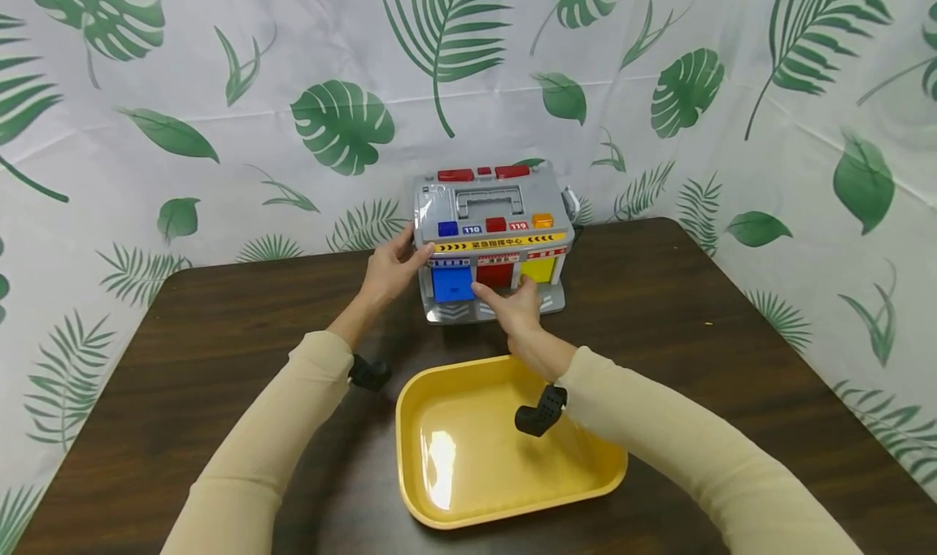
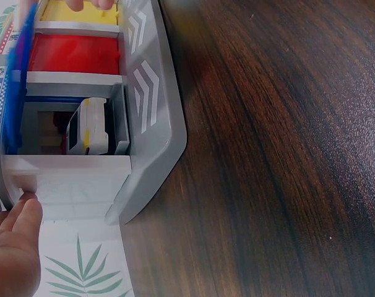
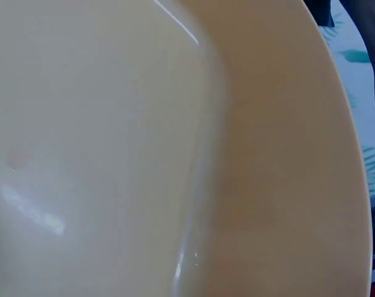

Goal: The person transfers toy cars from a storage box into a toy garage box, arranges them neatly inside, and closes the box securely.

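Note:
A grey toy rescue station (image 1: 489, 205) with blue, red and yellow garage doors stands at the table's back. My left hand (image 1: 388, 274) grips its left front corner; in the left wrist view the left hand's fingers (image 2: 20, 238) lie against the side wall. My right hand (image 1: 521, 315) is in front of the doors, its thumb at the edge of the blue door (image 1: 452, 284). That door is swung up, and a white toy car (image 2: 91, 127) shows in the bay behind it. The red door (image 2: 75, 54) and yellow door (image 1: 538, 270) are down.
A yellow tray (image 1: 407, 457) sits in front of the station, under my right forearm; its wall (image 3: 286, 148) fills much of the right wrist view. Dark wooden table (image 1: 241, 335) surrounds both. A leaf-print cloth (image 1: 256, 132) hangs behind.

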Motion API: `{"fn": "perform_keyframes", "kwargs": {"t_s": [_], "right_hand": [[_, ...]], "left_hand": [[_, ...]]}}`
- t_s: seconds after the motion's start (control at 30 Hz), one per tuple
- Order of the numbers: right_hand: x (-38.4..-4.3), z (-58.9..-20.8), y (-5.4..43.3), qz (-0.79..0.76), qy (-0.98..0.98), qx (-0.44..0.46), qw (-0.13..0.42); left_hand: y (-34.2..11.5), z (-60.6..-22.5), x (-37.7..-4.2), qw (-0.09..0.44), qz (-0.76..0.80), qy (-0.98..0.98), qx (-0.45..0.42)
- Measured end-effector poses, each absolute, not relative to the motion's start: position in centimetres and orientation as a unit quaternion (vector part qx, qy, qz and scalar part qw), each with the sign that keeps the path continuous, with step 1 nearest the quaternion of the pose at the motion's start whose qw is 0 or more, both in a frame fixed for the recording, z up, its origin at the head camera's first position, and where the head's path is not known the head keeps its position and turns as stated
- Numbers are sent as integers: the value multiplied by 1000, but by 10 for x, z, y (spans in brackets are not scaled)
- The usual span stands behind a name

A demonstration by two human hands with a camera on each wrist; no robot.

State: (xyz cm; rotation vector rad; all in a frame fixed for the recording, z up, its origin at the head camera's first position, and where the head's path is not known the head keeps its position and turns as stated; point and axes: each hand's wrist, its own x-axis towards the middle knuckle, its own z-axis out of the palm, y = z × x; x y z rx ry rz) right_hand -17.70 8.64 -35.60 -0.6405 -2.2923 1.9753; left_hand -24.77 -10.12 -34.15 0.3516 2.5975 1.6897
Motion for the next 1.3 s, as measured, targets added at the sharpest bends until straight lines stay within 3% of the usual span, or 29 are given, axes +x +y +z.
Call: {"fn": "perform_keyframes", "kwargs": {"t_s": [1.3], "right_hand": [[-199, -370, 60, 594, -751, -277, 79]], "left_hand": [[-97, -332, -244, 46, 560, 823, 85]]}}
